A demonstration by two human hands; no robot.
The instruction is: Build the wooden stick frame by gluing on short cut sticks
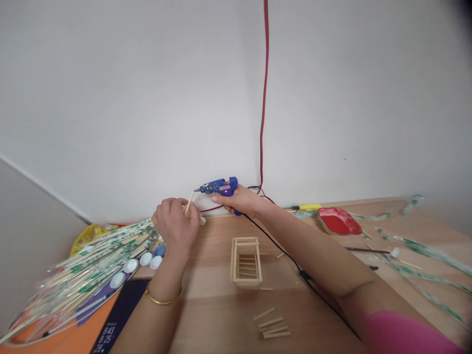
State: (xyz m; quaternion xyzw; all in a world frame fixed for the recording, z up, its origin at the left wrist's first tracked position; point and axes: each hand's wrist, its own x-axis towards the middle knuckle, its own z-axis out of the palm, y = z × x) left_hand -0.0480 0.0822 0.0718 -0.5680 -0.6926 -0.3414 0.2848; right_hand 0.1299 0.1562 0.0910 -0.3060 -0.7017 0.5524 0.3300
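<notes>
My right hand (236, 199) grips a blue hot glue gun (219, 187) with a small red light glowing on its side. The gun's metal nozzle points left and meets the tip of a short wooden stick (189, 204). That stick is pinched upright, slightly tilted, between the fingers of my left hand (177, 221). Below and between my arms, a small open box frame built from wooden sticks (246, 282) stands on the wooden table (210, 305). Several loose cut stick pieces (271, 322) lie in front of it.
Wrapped chopsticks (110, 250) are heaped at the left beside white paint pots (131, 266) and a dark phone (118, 314). A red dish (339, 221), a yellow-handled tool (309, 207) and torn wrappers (435, 250) lie at the right. The gun's black cord (280, 250) runs under my right arm.
</notes>
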